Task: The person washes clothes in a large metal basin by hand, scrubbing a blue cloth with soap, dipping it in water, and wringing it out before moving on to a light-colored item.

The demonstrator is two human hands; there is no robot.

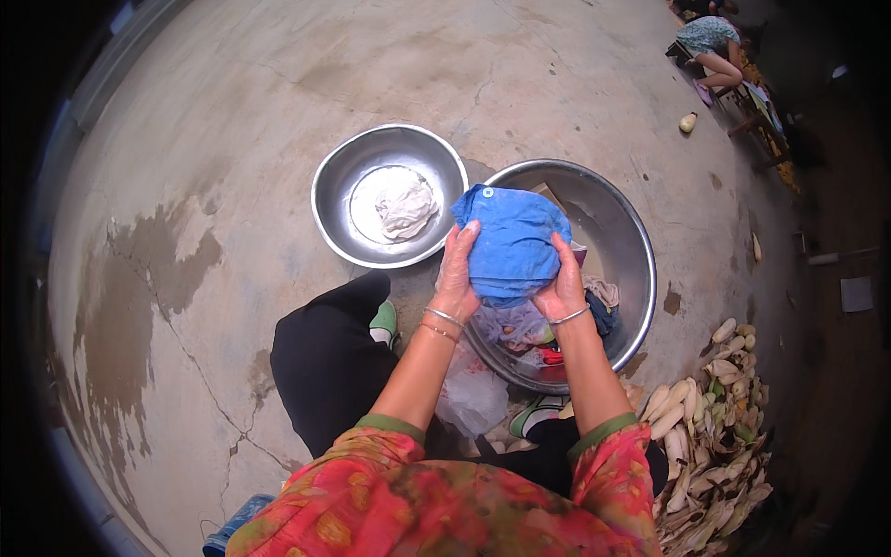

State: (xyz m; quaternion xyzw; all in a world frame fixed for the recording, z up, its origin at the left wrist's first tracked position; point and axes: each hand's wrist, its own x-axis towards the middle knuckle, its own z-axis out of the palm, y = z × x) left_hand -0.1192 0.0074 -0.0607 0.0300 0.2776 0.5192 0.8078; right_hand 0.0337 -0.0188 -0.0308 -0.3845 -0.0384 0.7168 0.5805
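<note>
A folded blue cloth garment [515, 240] with a light button near its upper left corner is held up between both hands. My left hand [456, 271] grips its left side, thumb on top. On the right side my right hand [562, 284] holds it the same way. Both hands look wet. Beneath the garment stands a large metal basin [630, 230], with lilac, red, dark and pale cloths [511, 324] in its lower part. A smaller metal basin [341, 202] sits at its upper left, a crumpled white cloth [406, 209] inside it.
A clear plastic bag [473, 390] lies between my feet. Many husked corn ears and husks [710, 432] are heaped at the right. A person [710, 42] sits bent over at the upper right, near a yellowish object [688, 123] on the cracked concrete floor [243, 139].
</note>
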